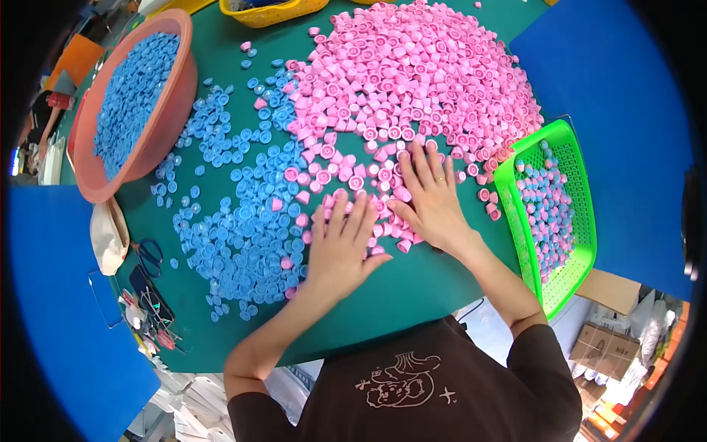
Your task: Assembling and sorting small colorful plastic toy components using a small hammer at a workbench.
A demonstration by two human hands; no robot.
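1. Hands are laid flat, fingers spread and nothing gripped: the left hand [340, 247] and the right hand [432, 197] are pressed side by side on pink caps [412, 74].
2. Pink caps are heaped on the green table [412, 283], from the fingertips to its far edge.
3. Blue caps [243, 228] are scattered just left of the left hand.
4. A green basket [582, 250] of mixed caps is set to the right, and a pink basin [158, 140] of blue caps far left.
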